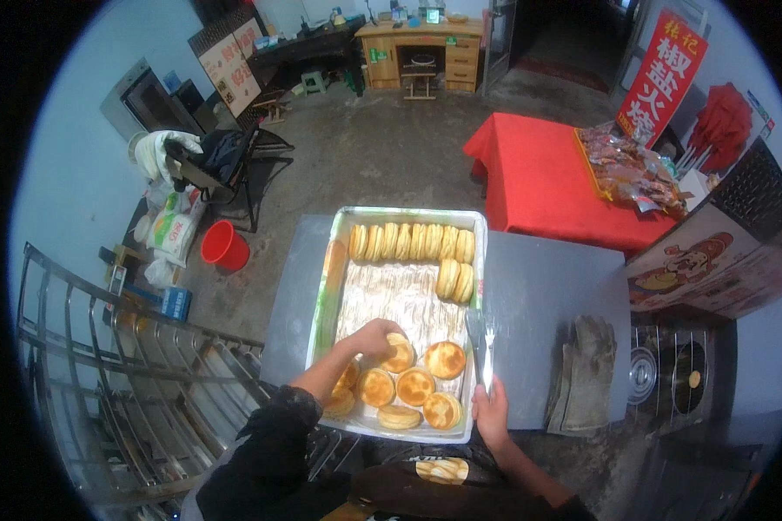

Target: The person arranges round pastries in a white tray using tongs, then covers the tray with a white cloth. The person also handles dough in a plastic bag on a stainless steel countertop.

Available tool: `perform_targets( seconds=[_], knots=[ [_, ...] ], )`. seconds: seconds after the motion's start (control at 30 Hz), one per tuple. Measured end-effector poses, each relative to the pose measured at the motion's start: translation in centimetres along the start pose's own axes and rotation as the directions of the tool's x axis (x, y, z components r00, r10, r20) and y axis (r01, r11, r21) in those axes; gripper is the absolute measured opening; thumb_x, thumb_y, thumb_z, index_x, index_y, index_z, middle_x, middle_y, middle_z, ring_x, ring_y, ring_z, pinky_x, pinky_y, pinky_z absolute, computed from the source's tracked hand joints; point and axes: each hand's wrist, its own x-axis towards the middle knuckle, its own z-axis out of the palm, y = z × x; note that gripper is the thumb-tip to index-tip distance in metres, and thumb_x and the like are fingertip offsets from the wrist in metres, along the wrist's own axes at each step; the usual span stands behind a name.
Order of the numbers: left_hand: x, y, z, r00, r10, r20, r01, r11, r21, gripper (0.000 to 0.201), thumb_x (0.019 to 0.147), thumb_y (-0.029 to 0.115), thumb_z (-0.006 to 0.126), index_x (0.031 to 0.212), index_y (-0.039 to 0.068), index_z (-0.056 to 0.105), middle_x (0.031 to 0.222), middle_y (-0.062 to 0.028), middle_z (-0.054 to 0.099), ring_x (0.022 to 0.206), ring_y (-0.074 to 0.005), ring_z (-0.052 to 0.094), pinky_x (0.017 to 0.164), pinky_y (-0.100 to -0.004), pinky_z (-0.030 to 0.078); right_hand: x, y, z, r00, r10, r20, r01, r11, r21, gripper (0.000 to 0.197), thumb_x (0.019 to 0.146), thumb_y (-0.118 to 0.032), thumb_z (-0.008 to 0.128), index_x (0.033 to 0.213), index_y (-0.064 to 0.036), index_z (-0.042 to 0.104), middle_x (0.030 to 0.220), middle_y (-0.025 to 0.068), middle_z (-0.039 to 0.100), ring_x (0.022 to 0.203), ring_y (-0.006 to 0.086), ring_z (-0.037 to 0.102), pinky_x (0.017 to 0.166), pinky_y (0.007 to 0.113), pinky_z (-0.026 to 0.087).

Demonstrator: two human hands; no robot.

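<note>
A rectangular tray (323, 300) with a white and green rim stands on the grey table in front of me. My left hand (375, 337) reaches into it, fingers closed on the edge of a round golden flatbread (400, 354). More browned flatbreads (415, 386) lie loosely at the near end, mostly flat, with one on its edge. Along the far end, a row of flatbreads (406, 241) stands on edge, with a short second row at the right. My right hand (493, 412) is closed around metal tongs (488, 360), whose two arms point away beside the tray's right rim.
Grey work gloves (582, 373) lie on the table (539, 295) to the right. A metal rack (139, 373) stands at left, near a red bucket (224, 246). A stove (669, 373) is at right, and a red-covered table (539, 178) holds packaged food.
</note>
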Motion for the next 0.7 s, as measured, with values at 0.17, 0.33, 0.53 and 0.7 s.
perform_targets(
  seconds=[0.17, 0.33, 0.53, 0.7],
  knots=[
    [4.0, 4.0, -2.8, 0.906, 0.407, -0.112, -0.319, 0.834, 0.451, 0.039, 0.068, 0.002, 0.084, 0.104, 0.009, 0.072, 0.108, -0.0087, 0.067, 0.112, -0.0301, 0.06, 0.103, -0.0417, 0.049, -0.1, -0.8, 0.3, 1.0, 0.003, 0.002, -0.003, 1.0, -0.021, 0.052, 0.106, -0.014, 0.059, 0.152, -0.0023, 0.038, 0.092, 0.0034, 0.061, 0.064, 0.0072, 0.051, 0.053, 0.023, 0.043],
    [9.2, 6.7, -4.7, 0.682, 0.697, -0.221, -0.511, 0.671, 0.538, 0.029, 0.076, -0.005, 0.074, 0.101, 0.006, 0.067, 0.129, -0.0144, 0.058, 0.125, -0.0367, 0.054, 0.105, -0.0443, 0.048, -0.1, -0.6, 0.5, 1.0, -0.001, -0.024, 0.0, 1.0, -0.022, 0.051, 0.105, -0.014, 0.059, 0.151, -0.0026, 0.04, 0.092, 0.0025, 0.061, 0.064, 0.0067, 0.052, 0.053, 0.023, 0.043],
    [11.4, 5.6, -0.4, 0.545, 0.379, -0.748, -0.406, 0.9, 0.161, 0.055, 0.08, -0.018, 0.06, 0.129, 0.007, 0.055, 0.135, -0.0167, 0.058, 0.126, -0.0284, 0.059, 0.096, -0.0349, 0.057, 0.0, 0.1, 0.2, 0.999, -0.024, -0.036, 0.023, 1.0, -0.003, 0.049, 0.105, -0.014, 0.06, 0.149, -0.0026, 0.042, 0.089, 0.0015, 0.06, 0.064, 0.0063, 0.052, 0.053, 0.023, 0.043],
    [12.2, 4.8, 2.8, 0.687, 0.057, -0.724, -0.363, 0.891, -0.274, 0.037, 0.09, -0.008, 0.057, 0.125, 0.0, 0.062, 0.119, -0.0142, 0.069, 0.115, -0.0247, 0.068, 0.096, -0.0371, 0.057, 0.3, -0.1, 0.3, 0.999, -0.034, -0.032, 0.034, 0.999, -0.026, 0.048, 0.105, -0.015, 0.06, 0.148, -0.002, 0.043, 0.089, 0.001, 0.06, 0.064, 0.006, 0.051, 0.052, 0.023, 0.042]
  ],
)
